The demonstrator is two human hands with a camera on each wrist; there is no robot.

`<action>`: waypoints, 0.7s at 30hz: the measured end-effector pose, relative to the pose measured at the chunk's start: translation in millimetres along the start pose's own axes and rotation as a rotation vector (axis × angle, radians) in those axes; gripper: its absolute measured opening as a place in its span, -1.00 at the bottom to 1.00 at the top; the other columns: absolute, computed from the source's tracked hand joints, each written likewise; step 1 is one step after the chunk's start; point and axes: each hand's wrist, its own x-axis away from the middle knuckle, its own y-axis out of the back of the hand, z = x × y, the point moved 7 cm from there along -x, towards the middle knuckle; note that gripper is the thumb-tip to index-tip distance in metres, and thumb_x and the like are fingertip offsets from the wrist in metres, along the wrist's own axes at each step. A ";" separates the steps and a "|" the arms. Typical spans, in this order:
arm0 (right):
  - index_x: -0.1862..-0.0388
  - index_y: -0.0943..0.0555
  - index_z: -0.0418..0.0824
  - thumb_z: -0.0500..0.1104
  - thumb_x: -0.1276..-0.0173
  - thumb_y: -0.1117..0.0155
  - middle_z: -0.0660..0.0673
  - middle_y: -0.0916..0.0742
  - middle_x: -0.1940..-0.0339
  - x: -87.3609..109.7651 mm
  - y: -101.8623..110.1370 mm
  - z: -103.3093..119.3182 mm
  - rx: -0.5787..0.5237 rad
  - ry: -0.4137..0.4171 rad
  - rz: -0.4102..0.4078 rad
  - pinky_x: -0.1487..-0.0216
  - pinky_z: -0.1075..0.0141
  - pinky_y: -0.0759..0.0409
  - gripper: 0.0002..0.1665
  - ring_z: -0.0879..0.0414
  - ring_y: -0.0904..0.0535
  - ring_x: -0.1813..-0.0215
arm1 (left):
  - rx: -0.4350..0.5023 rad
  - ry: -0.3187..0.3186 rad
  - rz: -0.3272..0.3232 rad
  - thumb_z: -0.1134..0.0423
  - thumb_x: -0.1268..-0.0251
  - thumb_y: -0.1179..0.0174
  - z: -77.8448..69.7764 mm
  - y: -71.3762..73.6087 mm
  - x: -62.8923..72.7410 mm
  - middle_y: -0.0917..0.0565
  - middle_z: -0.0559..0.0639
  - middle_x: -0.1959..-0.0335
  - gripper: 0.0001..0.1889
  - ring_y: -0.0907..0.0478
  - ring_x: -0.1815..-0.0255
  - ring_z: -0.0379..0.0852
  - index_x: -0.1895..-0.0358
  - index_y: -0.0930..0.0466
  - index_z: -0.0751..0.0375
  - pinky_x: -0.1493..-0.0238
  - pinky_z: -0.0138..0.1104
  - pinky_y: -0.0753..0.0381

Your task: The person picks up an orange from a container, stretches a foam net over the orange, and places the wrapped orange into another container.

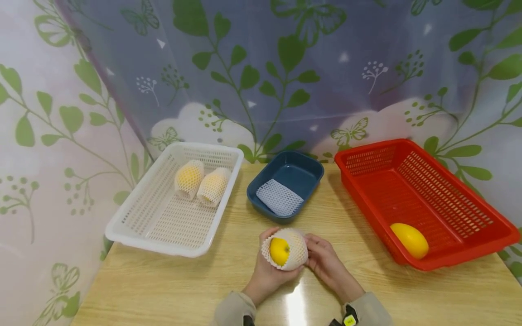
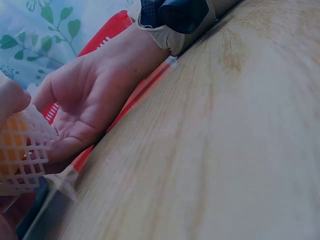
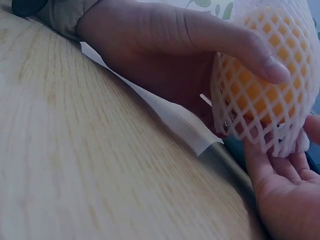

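Note:
In the head view, my left hand (image 1: 265, 274) grips a yellow fruit (image 1: 279, 251) inside a white foam net sleeve (image 1: 297, 249), above the table's front part. One end of the fruit shows through the sleeve's opening. My left thumb lies across the mesh in the right wrist view. On the sleeve's other end, my right hand (image 1: 327, 265) pinches the edge of the mesh. Its fingertips (image 3: 257, 152) are at the sleeve's lower rim in the right wrist view, partly hidden by the mesh.
A white basket (image 1: 173, 246) at left holds two yellow fruits in foam nets (image 1: 189, 179). Behind the hands, a dark blue tray (image 1: 291, 170) holds flat foam netting (image 1: 279, 198). The red basket (image 1: 367, 206) at right holds one bare yellow fruit (image 1: 411, 241). A patterned curtain hangs behind.

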 end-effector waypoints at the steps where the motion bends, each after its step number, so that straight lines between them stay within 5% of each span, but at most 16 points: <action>1: 0.14 -0.65 -0.13 -0.31 -0.61 0.19 0.01 -0.70 0.18 -0.2 0.1 -0.1 0.001 0.003 -0.004 0.16 0.39 -0.63 -0.61 0.23 -0.61 0.18 | 0.003 0.002 0.004 0.59 0.34 -0.55 0.4 0.0 0.2 -0.44 0.15 -0.23 0.08 -0.45 -0.21 -0.03 -0.38 -0.08 0.28 -0.30 -0.32 -0.36; 12: 0.07 -0.60 -0.12 -0.35 -0.57 0.09 -0.01 -0.71 0.12 0.2 2.2 -3.0 0.036 0.005 -0.093 0.15 0.36 -0.66 -0.70 0.20 -0.64 0.12 | 0.042 -0.016 0.016 0.43 0.22 -0.59 0.1 1.9 3.0 -0.42 0.08 -0.27 0.03 -0.43 -0.24 0.00 -0.38 -0.11 0.22 -0.32 -0.30 -0.33; 21: -0.23 -0.35 -0.50 -0.35 -0.50 -0.07 -0.02 -0.73 0.04 1.3 2.8 6.6 0.276 0.199 -0.213 0.05 0.33 -0.64 -0.60 0.18 -0.65 0.01 | 0.059 0.003 -0.064 0.41 0.24 -0.60 3.0 6.1 4.0 -0.47 0.08 -0.22 0.02 -0.47 -0.19 0.01 -0.35 -0.12 0.16 -0.29 -0.29 -0.39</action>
